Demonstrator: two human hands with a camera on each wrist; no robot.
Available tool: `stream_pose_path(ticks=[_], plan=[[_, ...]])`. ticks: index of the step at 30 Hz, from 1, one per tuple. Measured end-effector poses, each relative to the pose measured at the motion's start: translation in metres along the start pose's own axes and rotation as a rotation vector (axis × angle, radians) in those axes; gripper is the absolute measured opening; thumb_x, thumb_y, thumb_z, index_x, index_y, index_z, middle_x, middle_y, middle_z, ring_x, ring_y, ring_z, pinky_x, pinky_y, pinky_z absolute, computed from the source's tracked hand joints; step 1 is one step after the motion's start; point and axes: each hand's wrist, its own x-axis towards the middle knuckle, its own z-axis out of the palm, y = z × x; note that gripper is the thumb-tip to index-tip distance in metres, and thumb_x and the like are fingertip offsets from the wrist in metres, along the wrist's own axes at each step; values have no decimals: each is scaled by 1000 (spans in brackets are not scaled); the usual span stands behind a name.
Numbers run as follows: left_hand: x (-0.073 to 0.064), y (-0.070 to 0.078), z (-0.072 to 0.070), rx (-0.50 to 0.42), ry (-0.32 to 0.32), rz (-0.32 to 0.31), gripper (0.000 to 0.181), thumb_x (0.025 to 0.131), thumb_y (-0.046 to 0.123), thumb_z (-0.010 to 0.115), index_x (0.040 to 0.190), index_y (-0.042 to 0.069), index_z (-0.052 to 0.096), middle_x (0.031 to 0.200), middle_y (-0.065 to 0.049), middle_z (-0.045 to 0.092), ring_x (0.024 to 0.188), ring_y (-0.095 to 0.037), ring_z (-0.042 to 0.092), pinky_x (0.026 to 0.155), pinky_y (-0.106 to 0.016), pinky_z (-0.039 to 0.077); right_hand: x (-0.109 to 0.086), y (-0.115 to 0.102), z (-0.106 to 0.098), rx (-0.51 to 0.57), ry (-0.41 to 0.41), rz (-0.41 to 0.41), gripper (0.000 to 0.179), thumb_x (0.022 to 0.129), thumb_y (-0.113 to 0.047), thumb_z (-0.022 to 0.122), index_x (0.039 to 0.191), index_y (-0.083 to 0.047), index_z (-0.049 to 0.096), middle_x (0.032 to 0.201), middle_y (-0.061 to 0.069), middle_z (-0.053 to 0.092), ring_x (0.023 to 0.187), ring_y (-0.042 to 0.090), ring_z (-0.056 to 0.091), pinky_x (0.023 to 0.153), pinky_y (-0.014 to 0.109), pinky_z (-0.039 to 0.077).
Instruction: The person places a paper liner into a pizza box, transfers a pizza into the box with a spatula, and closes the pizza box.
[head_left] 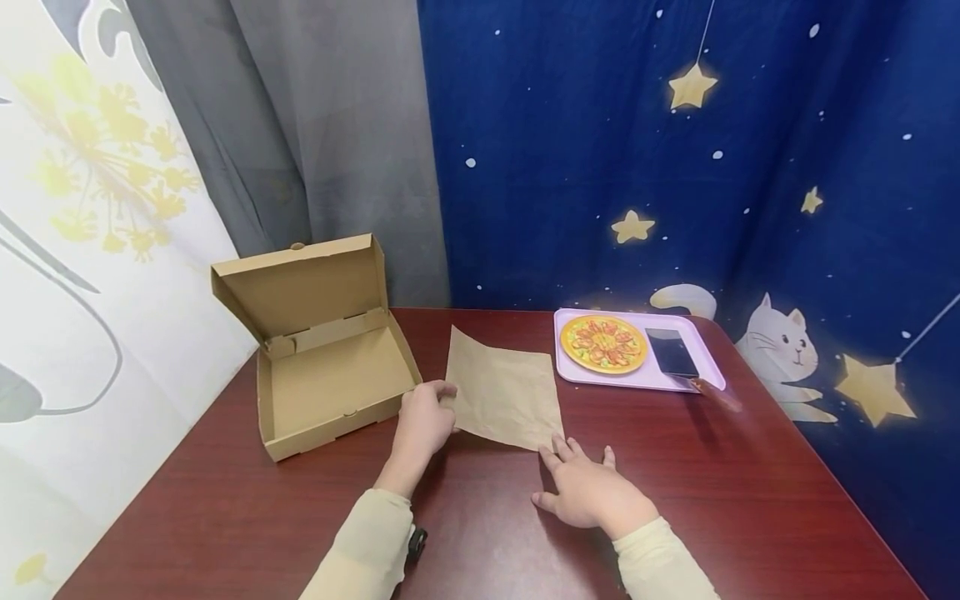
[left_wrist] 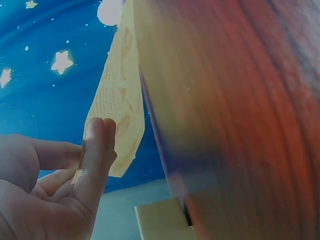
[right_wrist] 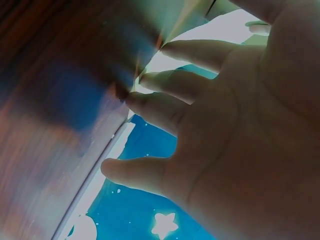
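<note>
A square sheet of brown paper [head_left: 502, 392] is on the table with its far left corner curling up. My left hand [head_left: 426, 421] pinches its near left edge between thumb and fingers; the left wrist view shows the paper [left_wrist: 120, 100] between those fingers [left_wrist: 97, 145]. At the near right corner, my right hand [head_left: 592, 492] lies palm down with fingers spread, fingertips right at the paper's edge. In the right wrist view the right hand [right_wrist: 220, 115] has straight fingers reaching toward the tabletop. Left of the paper stands a cardboard box [head_left: 337, 383] with its lid raised.
On the dark red table [head_left: 487, 533], a pink tray [head_left: 688, 332] at the back right bears a pizza [head_left: 604, 343] and a flat dark blade [head_left: 671, 353] whose brown handle [head_left: 712, 392] sticks out over the near edge. Curtains [head_left: 562, 167] hang behind the table.
</note>
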Motion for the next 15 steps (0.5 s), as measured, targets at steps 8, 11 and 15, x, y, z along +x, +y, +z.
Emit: stream_pose_path(ticks=[8,11,15], plan=[[-5,8,-8,3,36,23,48,85,-8,54,125,5,77,115,-18,80,68,-12,77,72,-30,54,-1,-1,-5,28,33,-38,82,97,-46,73,163,-9,42,172,24,33,158,48,36,117,87,16],[-6,10,-11,-15,45,36,47,86,-9,54,124,3,77,115,-21,79,65,-14,78,71,-29,54,-2,-1,-8,47,43,-40,82,97,-47,74,163,-10,41,173,24,30,157,50,35,117,87,15],[-9,12,-14,-47,53,49,44,87,-9,54,124,1,76,122,-23,77,63,-16,79,71,-29,56,-4,1,-12,87,62,-32,83,97,-45,74,164,-11,39,174,24,28,158,50,34,118,87,13]])
